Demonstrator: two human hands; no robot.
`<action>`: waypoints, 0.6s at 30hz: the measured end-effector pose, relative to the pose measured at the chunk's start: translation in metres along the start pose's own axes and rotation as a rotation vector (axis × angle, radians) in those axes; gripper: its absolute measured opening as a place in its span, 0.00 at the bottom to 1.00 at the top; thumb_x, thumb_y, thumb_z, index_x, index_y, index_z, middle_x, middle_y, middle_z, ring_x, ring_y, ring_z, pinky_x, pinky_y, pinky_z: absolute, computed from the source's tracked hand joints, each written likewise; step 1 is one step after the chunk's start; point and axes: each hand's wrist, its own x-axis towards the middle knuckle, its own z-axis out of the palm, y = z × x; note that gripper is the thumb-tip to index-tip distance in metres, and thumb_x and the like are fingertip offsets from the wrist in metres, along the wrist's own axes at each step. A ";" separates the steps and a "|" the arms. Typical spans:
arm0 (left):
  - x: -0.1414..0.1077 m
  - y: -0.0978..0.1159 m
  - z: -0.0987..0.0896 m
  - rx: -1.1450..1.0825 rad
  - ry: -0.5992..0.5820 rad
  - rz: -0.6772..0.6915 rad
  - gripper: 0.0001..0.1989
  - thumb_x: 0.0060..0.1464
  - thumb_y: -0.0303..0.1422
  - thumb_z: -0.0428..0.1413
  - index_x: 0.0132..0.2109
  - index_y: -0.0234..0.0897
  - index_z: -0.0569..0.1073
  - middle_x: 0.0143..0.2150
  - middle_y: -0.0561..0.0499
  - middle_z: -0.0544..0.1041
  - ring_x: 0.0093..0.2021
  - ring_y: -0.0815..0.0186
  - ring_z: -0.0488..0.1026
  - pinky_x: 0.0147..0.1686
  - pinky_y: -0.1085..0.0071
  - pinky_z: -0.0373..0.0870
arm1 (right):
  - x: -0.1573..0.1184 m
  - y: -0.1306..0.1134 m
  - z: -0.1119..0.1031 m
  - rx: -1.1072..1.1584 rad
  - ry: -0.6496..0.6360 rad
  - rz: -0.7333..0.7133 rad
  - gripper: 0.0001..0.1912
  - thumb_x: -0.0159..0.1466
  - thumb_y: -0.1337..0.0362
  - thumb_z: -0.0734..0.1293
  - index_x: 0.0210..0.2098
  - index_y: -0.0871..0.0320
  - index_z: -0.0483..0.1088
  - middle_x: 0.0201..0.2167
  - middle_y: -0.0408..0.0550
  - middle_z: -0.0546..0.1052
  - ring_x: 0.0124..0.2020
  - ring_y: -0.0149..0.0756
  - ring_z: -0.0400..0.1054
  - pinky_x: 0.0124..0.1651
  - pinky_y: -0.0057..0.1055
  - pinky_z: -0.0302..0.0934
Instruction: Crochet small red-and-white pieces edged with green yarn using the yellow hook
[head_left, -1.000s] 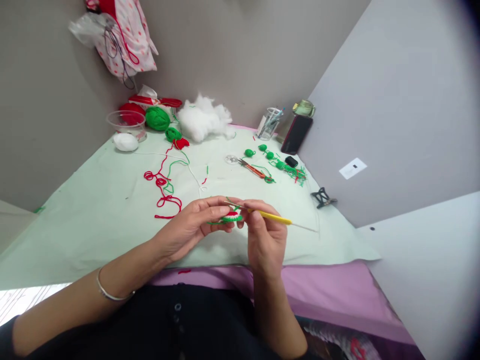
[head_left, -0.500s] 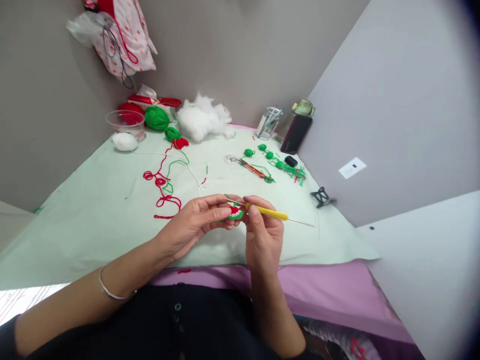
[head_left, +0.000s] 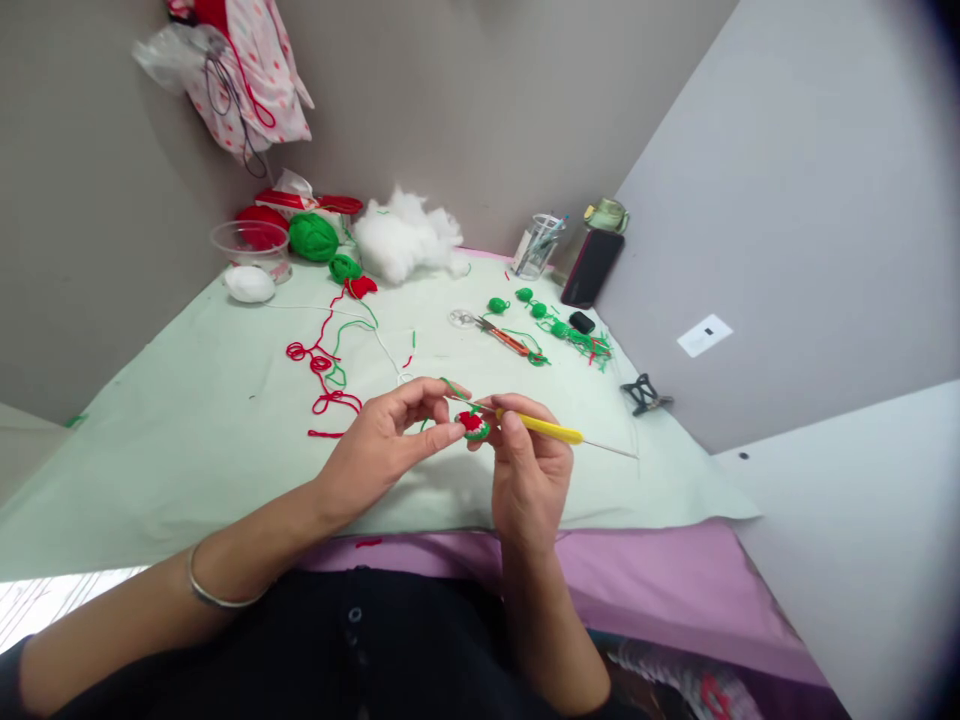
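A small crochet piece (head_left: 472, 424), red in the middle with a white band and a green edge, is between my two hands above the table. My left hand (head_left: 397, 430) has its thumb against the piece's left edge, with green yarn (head_left: 452, 387) running over its raised index finger. In my right hand (head_left: 531, 470) is a crochet hook (head_left: 551, 430) with a yellow handle, its tip end pointing left at the top of the piece. Right fingertips sit behind the piece's right side, partly hidden.
Red yarn (head_left: 321, 364) lies loose to the left. Toward the back are a green yarn ball (head_left: 313, 237), white stuffing (head_left: 409, 238) and a plastic tub (head_left: 251, 240). Orange-handled snips (head_left: 506, 337), small green balls (head_left: 498, 305), a phone (head_left: 592, 268) and a black stand (head_left: 645, 395) are right.
My left index finger has lifted, drawing the green yarn up, and my left fingers have opened away from the piece. The hook and right hand have shifted slightly right.
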 end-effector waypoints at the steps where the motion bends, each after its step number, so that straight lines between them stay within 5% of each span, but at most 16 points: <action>1: -0.001 0.001 0.001 -0.026 -0.002 0.009 0.12 0.54 0.34 0.69 0.44 0.40 0.78 0.37 0.53 0.75 0.43 0.63 0.73 0.49 0.66 0.66 | 0.000 -0.001 0.001 -0.004 -0.007 -0.007 0.06 0.70 0.61 0.69 0.43 0.52 0.80 0.38 0.45 0.78 0.34 0.30 0.75 0.35 0.29 0.69; 4: -0.003 0.002 0.006 -0.073 -0.015 0.036 0.18 0.48 0.29 0.73 0.40 0.40 0.72 0.41 0.53 0.77 0.47 0.62 0.75 0.52 0.65 0.69 | -0.001 -0.004 0.003 -0.062 -0.031 -0.056 0.07 0.70 0.62 0.68 0.43 0.52 0.80 0.35 0.44 0.78 0.31 0.29 0.73 0.38 0.32 0.70; 8: -0.003 0.002 0.008 -0.085 0.004 0.034 0.15 0.53 0.30 0.70 0.42 0.40 0.72 0.40 0.54 0.78 0.45 0.65 0.76 0.50 0.67 0.71 | -0.001 -0.007 0.006 -0.163 -0.032 -0.167 0.07 0.70 0.64 0.67 0.44 0.51 0.80 0.36 0.44 0.78 0.29 0.29 0.69 0.34 0.31 0.67; 13: -0.002 -0.002 0.002 -0.160 -0.040 -0.033 0.12 0.60 0.33 0.65 0.48 0.40 0.72 0.37 0.55 0.79 0.40 0.67 0.79 0.47 0.68 0.72 | 0.003 -0.007 0.004 -0.252 -0.018 -0.285 0.10 0.70 0.68 0.67 0.44 0.49 0.80 0.39 0.44 0.81 0.43 0.36 0.74 0.46 0.35 0.70; 18: -0.003 -0.005 0.003 -0.154 -0.050 0.000 0.06 0.63 0.34 0.63 0.42 0.39 0.75 0.36 0.56 0.78 0.38 0.70 0.78 0.43 0.73 0.71 | 0.004 -0.008 0.002 -0.232 -0.044 -0.299 0.12 0.70 0.69 0.67 0.44 0.47 0.81 0.38 0.43 0.80 0.43 0.34 0.74 0.45 0.33 0.69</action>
